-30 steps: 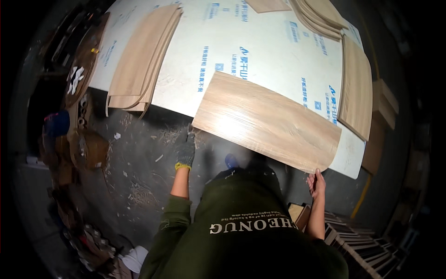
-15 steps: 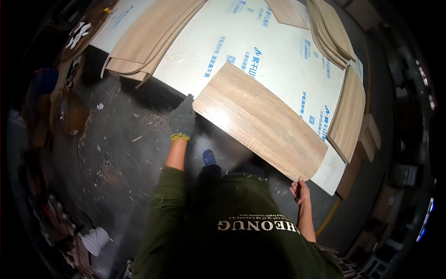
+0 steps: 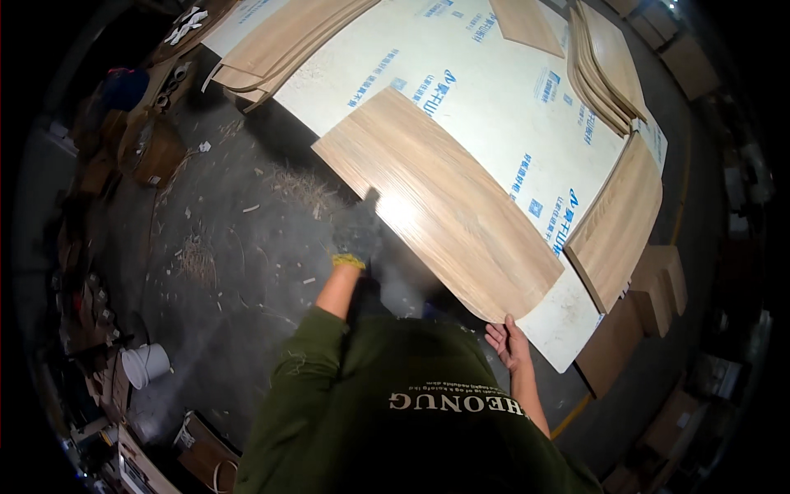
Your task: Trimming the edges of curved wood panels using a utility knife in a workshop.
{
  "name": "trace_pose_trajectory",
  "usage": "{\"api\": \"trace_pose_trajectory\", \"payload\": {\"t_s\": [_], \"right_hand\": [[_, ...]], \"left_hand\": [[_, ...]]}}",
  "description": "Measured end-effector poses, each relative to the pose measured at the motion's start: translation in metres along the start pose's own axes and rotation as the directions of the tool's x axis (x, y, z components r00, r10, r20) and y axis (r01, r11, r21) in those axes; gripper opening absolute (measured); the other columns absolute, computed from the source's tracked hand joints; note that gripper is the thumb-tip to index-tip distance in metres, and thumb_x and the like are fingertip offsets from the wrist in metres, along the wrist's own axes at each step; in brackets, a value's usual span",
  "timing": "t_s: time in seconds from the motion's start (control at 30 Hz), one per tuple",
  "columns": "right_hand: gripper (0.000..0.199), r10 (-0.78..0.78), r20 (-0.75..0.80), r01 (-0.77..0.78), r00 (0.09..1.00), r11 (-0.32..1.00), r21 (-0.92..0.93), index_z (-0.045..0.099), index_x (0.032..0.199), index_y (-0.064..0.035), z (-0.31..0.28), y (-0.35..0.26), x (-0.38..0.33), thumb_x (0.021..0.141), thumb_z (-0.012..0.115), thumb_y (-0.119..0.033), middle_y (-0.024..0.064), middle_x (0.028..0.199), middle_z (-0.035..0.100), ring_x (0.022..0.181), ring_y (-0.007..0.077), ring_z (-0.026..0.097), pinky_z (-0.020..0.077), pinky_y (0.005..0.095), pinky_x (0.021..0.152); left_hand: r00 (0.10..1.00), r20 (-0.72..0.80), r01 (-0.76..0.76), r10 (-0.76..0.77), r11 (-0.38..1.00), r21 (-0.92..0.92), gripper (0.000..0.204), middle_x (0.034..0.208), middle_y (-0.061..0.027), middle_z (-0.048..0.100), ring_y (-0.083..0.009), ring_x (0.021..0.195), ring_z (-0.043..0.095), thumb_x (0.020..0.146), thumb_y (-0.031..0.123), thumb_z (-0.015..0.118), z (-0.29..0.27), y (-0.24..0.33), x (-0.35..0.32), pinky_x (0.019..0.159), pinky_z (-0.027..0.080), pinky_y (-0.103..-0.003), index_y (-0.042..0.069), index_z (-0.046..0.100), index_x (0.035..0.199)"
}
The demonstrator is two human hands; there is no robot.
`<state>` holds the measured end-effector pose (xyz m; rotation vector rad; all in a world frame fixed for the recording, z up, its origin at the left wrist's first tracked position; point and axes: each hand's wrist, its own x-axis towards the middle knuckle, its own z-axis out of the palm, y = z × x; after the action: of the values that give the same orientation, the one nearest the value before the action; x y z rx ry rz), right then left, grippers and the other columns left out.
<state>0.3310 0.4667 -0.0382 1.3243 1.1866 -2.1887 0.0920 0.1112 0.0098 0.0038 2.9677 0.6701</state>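
Observation:
A wood-grain panel (image 3: 444, 198) with a rounded near-right corner lies across the near edge of a large white board (image 3: 494, 107) with blue print. My right hand (image 3: 512, 346), bare, grips that rounded corner, thumb on top and the other fingers below the edge. My left hand (image 3: 355, 235) wears a dark grey glove with a yellow cuff. It is at the panel's near long edge, left of the middle, with one finger reaching over the edge. Motion blur and the dark glove hide how its other fingers are set.
Curved wood-grain panels are stacked at the board's far left (image 3: 288, 41) and far right (image 3: 605, 66). Another panel (image 3: 617, 222) lies along the right edge, with brown boxes (image 3: 658, 288) beyond it. Shavings (image 3: 300, 189) litter the floor at left; a white bucket (image 3: 146, 365) stands lower left.
My left hand has slid from the panel's left corner rightward and nearer along its near edge. The panel has shifted slightly left in view, my right hand still at its corner.

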Motion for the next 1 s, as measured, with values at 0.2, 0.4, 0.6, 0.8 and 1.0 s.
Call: {"api": "trace_pose_trajectory", "payload": {"t_s": [0.2, 0.4, 0.6, 0.8, 1.0], "right_hand": [[0.055, 0.106, 0.265, -0.051, 0.958, 0.977, -0.207, 0.042, 0.136, 0.0055, 0.024, 0.009, -0.008, 0.097, 0.054, -0.032, 0.0225, 0.123, 0.06, 0.108, 0.0285, 0.063, 0.0471, 0.0388, 0.097], [0.043, 0.272, 0.58, 0.224, 0.768, 0.734, -0.641, 0.058, 0.124, 0.0001, 0.054, -0.008, -0.031, 0.091, 0.061, -0.027, 0.017, 0.112, 0.068, 0.104, 0.0269, 0.064, 0.0478, 0.038, 0.093], [0.053, -0.652, 0.699, 0.662, 0.295, -0.388, -0.641, 0.052, 0.129, -0.0035, 0.059, -0.105, 0.013, 0.08, 0.067, -0.017, 0.0186, 0.123, 0.057, 0.116, 0.0364, 0.051, 0.0388, 0.0417, 0.1], [0.063, -0.673, 0.669, 0.574, 0.315, -0.426, -0.699, 0.044, 0.136, -0.0017, 0.049, -0.1, 0.033, 0.08, 0.066, -0.017, 0.0205, 0.132, 0.047, 0.124, 0.0379, 0.04, 0.03, 0.0445, 0.105], [0.072, -0.696, 0.582, 0.577, 0.421, -0.29, -0.764, 0.038, 0.141, 0.0014, 0.037, -0.048, 0.01, 0.078, 0.069, -0.016, 0.0224, 0.123, 0.049, 0.114, 0.038, 0.043, 0.0326, 0.045, 0.102]], "left_hand": [[0.989, -0.145, -0.036, 0.023, 0.995, -0.093, 0.047, 0.109, -0.0151, 0.066, -0.0329, 0.088, 0.064, 0.086, 0.017, 0.061, 0.067, 0.05, -0.076, 0.073, 0.052, -0.04, 0.017, 0.055, 0.132], [0.983, -0.112, -0.181, 0.145, 0.86, -0.476, 0.039, 0.126, -0.015, 0.061, -0.0253, 0.105, 0.064, 0.089, 0.012, 0.056, 0.053, -0.018, -0.029, 0.089, 0.051, -0.033, 0.008, 0.06, 0.127], [0.938, -0.299, -0.252, 0.174, 0.936, -0.245, 0.044, 0.121, -0.0152, 0.064, -0.0247, 0.102, 0.066, 0.088, 0.007, 0.052, 0.051, -0.013, -0.029, 0.088, 0.051, -0.033, 0.007, 0.055, 0.132], [0.952, -0.194, -0.277, 0.236, 0.934, -0.225, 0.048, 0.09, -0.0122, 0.067, -0.0274, 0.067, 0.062, 0.085, 0.008, 0.053, 0.074, 0.075, -0.174, 0.063, 0.05, -0.037, 0.014, 0.055, 0.133], [0.946, -0.218, 0.077, -0.239, 0.821, -0.566, 0.046, 0.104, -0.0147, 0.069, -0.023, 0.085, 0.067, 0.084, 0.005, 0.053, 0.059, 0.084, -0.19, 0.08, 0.052, -0.034, 0.009, 0.058, 0.13]]}}
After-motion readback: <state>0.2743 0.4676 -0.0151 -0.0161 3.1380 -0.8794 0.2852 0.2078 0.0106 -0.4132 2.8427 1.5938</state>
